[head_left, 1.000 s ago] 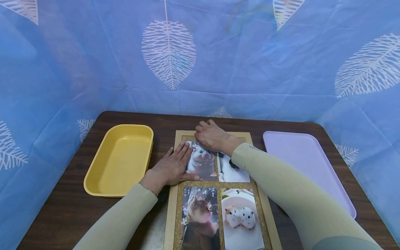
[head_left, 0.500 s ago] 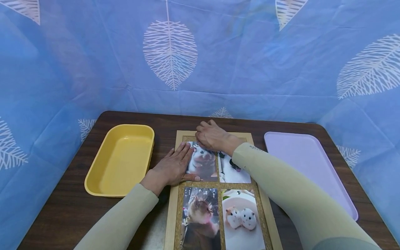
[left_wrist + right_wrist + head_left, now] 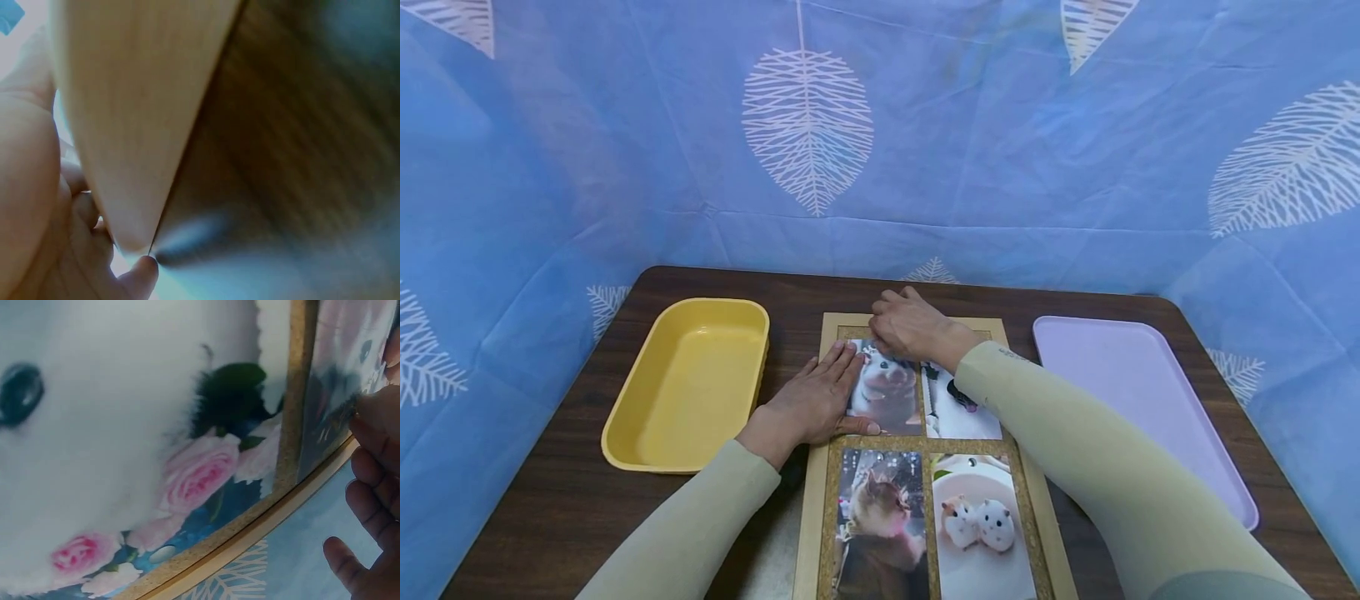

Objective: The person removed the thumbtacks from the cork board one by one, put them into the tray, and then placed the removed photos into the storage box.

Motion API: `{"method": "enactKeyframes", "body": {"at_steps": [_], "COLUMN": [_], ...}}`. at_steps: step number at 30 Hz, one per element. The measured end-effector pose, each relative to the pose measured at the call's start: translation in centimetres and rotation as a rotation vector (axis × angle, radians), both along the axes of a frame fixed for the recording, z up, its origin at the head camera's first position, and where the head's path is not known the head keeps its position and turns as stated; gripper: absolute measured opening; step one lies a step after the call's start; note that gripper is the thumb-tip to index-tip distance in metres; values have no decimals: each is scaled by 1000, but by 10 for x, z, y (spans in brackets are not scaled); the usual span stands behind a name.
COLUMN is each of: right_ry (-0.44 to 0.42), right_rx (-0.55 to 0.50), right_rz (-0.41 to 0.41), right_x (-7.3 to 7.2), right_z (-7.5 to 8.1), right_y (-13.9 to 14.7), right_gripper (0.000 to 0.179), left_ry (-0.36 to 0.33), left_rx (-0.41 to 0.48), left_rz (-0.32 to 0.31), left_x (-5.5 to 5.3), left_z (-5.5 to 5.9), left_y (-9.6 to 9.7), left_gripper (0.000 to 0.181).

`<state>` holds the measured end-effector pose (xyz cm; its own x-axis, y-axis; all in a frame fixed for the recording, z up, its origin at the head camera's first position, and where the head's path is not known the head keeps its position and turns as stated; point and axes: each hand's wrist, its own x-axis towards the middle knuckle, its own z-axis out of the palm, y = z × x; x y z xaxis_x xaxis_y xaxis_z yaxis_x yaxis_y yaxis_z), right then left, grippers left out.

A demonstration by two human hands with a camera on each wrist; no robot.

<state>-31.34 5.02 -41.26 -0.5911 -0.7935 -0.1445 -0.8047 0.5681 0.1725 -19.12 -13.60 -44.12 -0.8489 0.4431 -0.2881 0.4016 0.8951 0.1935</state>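
A wood-framed corkboard [image 3: 812, 525] lies on the table, bearing several animal photos. My left hand [image 3: 815, 402] rests flat on the left edge of the upper left hamster photo [image 3: 883, 390], fingers straight and thumb out to the side. At this photo's top edge, my right hand [image 3: 913, 328] has its fingers curled downward. The right wrist view shows its thumb and finger pinching at a small glint, apparently a thumbtack [image 3: 357, 415], mostly hidden. A white animal photo with roses [image 3: 200, 478] carries a shiny tack [image 3: 163, 554].
Left of the board stands a yellow tub [image 3: 688, 392]. A lilac tray [image 3: 1127, 392] lies to the right. Two lower photos, a squirrel-like animal [image 3: 880, 508] and two hamsters [image 3: 977, 521], fill the near half. A blue leaf-patterned cloth [image 3: 925, 150] hangs behind the brown table [image 3: 542, 492].
Both hands stay in the same places on the board. Only a very slight shift of the whole head view shows.
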Motion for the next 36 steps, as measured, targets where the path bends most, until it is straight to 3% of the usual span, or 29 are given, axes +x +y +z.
{"method": "enactKeyframes", "body": {"at_steps": [12,25,36], "right_ry": [72,57,98], "right_rx": [13,0,-9], "right_rz": [41,19,36], "right_x": [2,2,3], "right_z": [-5,-7,-8], "right_y": [-1,2,3], "right_gripper": [18,18,17], "left_ry": [-1,9,10], "left_rx": [-24,-26,-21], "left_rz": [1,0,2], "left_x": [-1,-1,-1], "left_z": [0,0,-1], "left_y": [1,1,1], "left_gripper": [108,109,110]}}
